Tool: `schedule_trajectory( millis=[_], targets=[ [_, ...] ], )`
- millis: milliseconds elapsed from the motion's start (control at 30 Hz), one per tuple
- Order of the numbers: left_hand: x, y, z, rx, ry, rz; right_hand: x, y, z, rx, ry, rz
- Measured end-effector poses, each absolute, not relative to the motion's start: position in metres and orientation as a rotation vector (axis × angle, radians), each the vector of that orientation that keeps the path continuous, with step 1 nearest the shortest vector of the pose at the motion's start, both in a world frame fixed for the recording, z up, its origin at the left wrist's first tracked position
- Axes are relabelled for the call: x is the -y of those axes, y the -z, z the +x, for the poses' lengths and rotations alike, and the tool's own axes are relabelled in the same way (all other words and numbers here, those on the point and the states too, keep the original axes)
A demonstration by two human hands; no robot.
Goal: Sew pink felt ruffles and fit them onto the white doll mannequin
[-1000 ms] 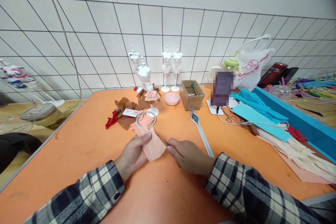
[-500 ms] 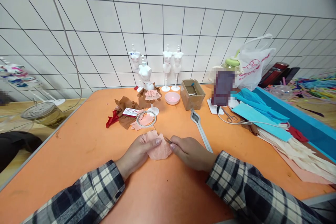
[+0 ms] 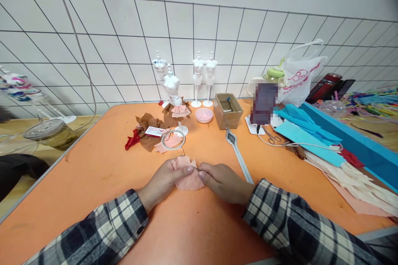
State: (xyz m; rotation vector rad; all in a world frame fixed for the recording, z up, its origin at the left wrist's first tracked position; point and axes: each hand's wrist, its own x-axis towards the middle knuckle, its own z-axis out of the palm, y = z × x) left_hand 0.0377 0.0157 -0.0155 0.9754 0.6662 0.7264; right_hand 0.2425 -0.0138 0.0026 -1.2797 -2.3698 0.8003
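My left hand (image 3: 161, 179) pinches a rounded, crinkled piece of pink crepe paper (image 3: 189, 183) with a ragged upper edge, thumb on top. Closed fingers of my right hand (image 3: 220, 180) grip a thin, dark pointed tool (image 3: 196, 169); most of it is hidden in the hand, so its exact kind does not show. Its tip meets the paper by my left thumb. Beyond my hands stands a small white mannequin (image 3: 171, 85) wearing a ruffled pink and brown paper skirt (image 3: 180, 111). Before it, a metal ring (image 3: 163, 143) lies on pink paper scraps.
Brown crepe paper (image 3: 149, 144) and a small card (image 3: 154, 131) lie left of the ring. A pink bowl (image 3: 204, 115), cardboard box (image 3: 228, 122) and grey strap (image 3: 240, 159) stand or lie behind my right hand. Scissors (image 3: 273, 137) and coloured paper (image 3: 307, 136) are at right.
My right hand has shifted slightly left, bringing the tool's tip onto the paper next to my left thumb. My left hand stays almost in place, still pinching the paper.
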Motion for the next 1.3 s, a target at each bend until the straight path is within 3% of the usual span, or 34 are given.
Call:
schedule_trajectory(
  millis=[1300],
  targets=[
    [-0.0156, 0.0124, 0.0379, -0.673, -0.668, 1.034, 0.0123, -0.0009, 0.2398, 2.317, -0.878, -1.201]
  ],
)
